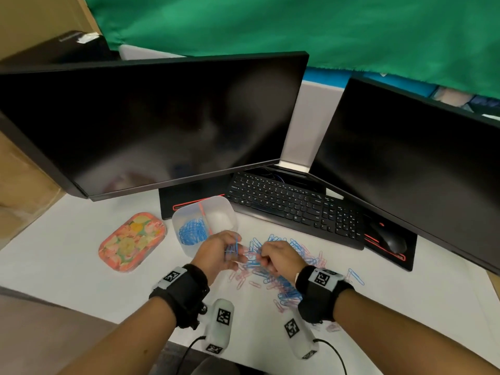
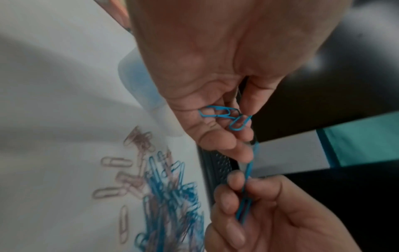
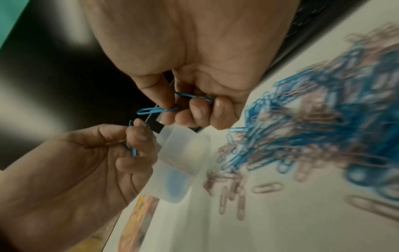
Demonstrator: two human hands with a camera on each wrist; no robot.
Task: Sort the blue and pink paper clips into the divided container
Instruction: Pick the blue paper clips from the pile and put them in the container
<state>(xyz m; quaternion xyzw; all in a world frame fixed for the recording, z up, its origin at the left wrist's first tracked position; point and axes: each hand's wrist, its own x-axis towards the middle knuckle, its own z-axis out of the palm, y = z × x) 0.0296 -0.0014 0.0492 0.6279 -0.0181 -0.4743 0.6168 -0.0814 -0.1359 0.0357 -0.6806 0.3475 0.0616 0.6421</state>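
Blue clips (image 2: 226,116) pinched in both the left hand (image 1: 216,253) and right hand (image 1: 276,255) above the bench (image 1: 67,239) should be teased apart gently, then dropped at eleven o'clock into the container (image 1: 189,247)'s blue side.

Monitors (image 1: 151,123) and keyboard (image 1: 295,207) behind container (image 1: 189,247)

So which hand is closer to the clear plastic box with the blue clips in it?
The left hand. It hovers right at the near edge of the clear plastic divided box, holding blue paper clips. The right hand is farther off to the box's right, over the mixed pile of blue and pink clips.
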